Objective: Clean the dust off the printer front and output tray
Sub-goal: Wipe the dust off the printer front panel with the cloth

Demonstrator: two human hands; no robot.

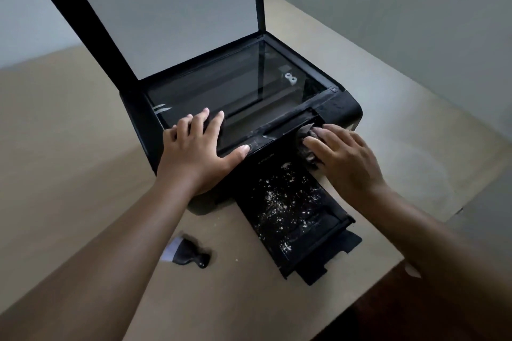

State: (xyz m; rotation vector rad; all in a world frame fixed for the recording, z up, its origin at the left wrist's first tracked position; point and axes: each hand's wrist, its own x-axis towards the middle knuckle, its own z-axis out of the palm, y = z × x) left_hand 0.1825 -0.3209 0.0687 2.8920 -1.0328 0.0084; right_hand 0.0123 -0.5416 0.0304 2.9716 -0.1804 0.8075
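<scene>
The right hand (343, 158) grips a bunched dark cloth (304, 132) against the printer (340, 108) front. The white-speckled output tray (288, 202) lies at its 6 o'clock. The left hand (196, 147) rests flat, fingers spread, at 9 o'clock.

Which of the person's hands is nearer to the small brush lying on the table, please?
Left. The left hand rests on the printer just beyond the brush; the right hand holds a cloth across the tray.
</scene>
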